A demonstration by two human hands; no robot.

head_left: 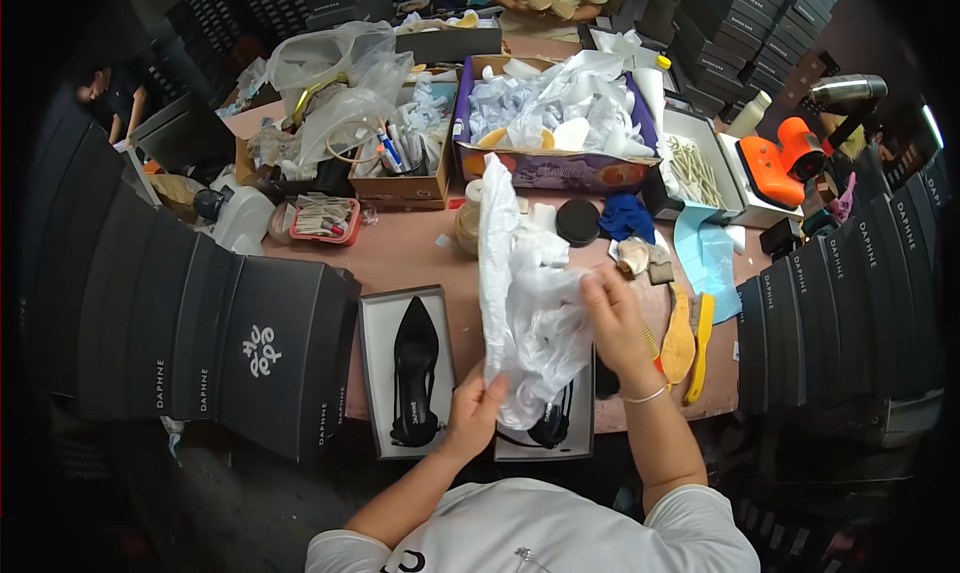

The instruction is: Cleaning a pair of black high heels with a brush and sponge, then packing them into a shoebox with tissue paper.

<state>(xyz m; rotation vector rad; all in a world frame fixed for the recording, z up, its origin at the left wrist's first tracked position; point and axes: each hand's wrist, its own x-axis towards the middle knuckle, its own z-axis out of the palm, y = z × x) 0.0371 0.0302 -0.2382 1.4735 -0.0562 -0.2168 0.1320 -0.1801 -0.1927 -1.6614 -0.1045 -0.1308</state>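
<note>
A crumpled sheet of white tissue paper (540, 323) hangs between my two hands, over the middle of the table. My left hand (474, 413) is closed on its lower left edge, while my right hand (617, 318) pinches its right side. Below the left part of the paper, a black pointed shoe (415, 368) lies in an open shoebox half (367, 373). Under the paper, a second box half (585, 445) holds another black shoe (549, 428), mostly hidden by the sheet.
Stacked dark shoeboxes (270, 353) stand at left, more shoeboxes (830, 303) at right. Behind are a purple carton (555, 171) of crumpled paper and a box of pens (400, 188). A yellow-handled brush (700, 348), insole (678, 338) and blue cloth (627, 216) lie at right. Other people are at the back.
</note>
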